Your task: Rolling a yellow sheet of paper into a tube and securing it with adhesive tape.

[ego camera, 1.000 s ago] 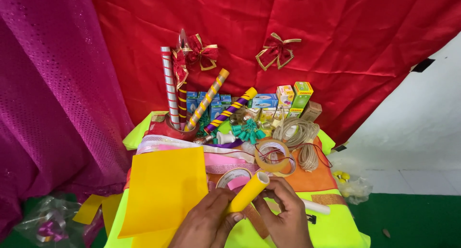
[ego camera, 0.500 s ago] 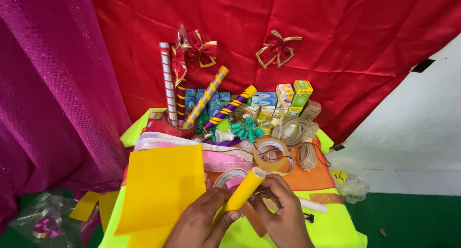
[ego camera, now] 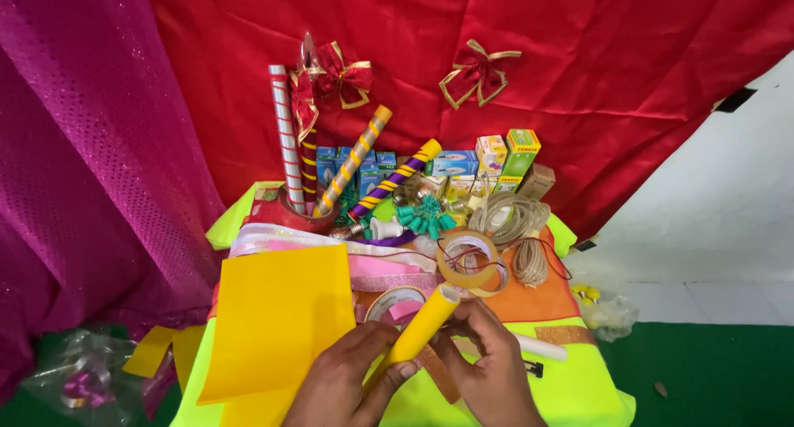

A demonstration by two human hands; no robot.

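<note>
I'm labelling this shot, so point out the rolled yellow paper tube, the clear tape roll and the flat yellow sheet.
yellow paper tube point(ego camera: 422, 332), head view, middle of the roll between the hands.
clear tape roll point(ego camera: 449, 271), head view, left side of the ring.
yellow sheet point(ego camera: 277, 319), head view, centre of the flat face.

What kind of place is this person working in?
Probably a home craft or decorating table. Rolls of wrapping paper stand in a holder, ribbon bows hang on a red cloth backdrop, and tape rolls lie about.

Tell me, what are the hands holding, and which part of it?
A rolled yellow paper tube. The left hand grips its lower end; the right hand pinches it nearer the middle.
</note>
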